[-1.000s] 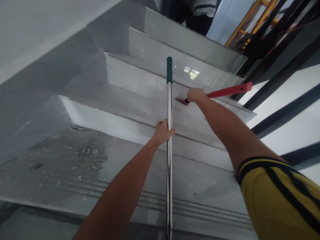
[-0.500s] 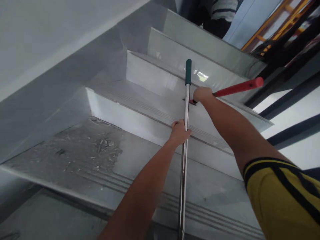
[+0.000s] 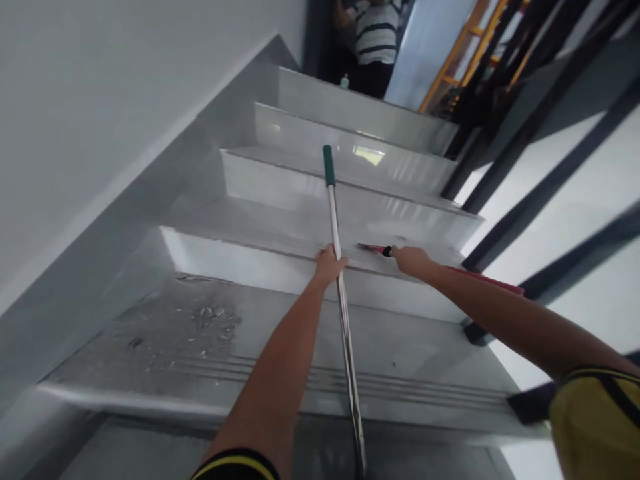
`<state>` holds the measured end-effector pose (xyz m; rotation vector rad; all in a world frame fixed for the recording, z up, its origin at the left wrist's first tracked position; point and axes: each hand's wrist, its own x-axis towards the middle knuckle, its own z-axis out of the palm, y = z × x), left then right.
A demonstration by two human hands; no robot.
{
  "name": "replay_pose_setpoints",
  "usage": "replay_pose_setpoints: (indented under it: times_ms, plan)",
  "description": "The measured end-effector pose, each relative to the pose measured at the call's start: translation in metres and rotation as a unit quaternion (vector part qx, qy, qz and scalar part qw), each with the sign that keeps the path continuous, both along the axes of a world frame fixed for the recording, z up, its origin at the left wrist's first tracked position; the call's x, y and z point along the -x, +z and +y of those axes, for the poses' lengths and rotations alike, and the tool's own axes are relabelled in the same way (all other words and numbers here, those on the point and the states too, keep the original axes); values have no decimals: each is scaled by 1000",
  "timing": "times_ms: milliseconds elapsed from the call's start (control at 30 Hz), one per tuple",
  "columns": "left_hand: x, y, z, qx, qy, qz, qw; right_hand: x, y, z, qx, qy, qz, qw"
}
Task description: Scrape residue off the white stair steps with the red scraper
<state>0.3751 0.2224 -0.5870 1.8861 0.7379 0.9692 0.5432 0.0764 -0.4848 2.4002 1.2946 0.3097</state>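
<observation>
My left hand point(image 3: 329, 265) is closed around the shaft of a long metal pole point(image 3: 346, 327) with a green grip point(image 3: 329, 167) at its upper end. The pole's lower end runs down towards the bottom of the view, and what it ends in cannot be made out. My right hand point(image 3: 414, 262) holds a red-handled scraper point(image 3: 489, 281). Its thin blade point(image 3: 371, 247) points left, over the grooved edge of a step, with a black collar behind it. My forearm partly hides the red handle.
Pale stone stairs point(image 3: 280, 227) rise ahead, with a wall point(image 3: 125, 80) on the left and dark railing bars point(image 3: 530, 213) on the right. Scraps and dust point(image 3: 210, 327) lie on the lower step. A person in a striped shirt point(image 3: 377, 37) is at the top, near a yellow ladder-like frame point(image 3: 457, 57).
The view has turned and levelled. My right hand has come lower, and the scraper has swung so its blade points left. The pole now leans left at the top, still in my left hand.
</observation>
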Motion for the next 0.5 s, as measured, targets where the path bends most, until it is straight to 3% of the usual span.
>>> replay_pose_setpoints:
  times_ms: [167, 333, 433, 500]
  plan:
    - [10, 29, -17, 100, 0, -39, 994, -8, -22, -66, -57, -34, 43, 997]
    - [37, 91, -77, 253, -54, -82, 962, 6, -40, -129, -128, -75, 179, 973]
    - [65, 133, -128, 315, -37, -95, 944, 47, -53, -175, -152, -141, 366, 907]
    - [88, 162, -165, 377, 11, -116, 919, 88, -54, -206, -171, -178, 497, 832]
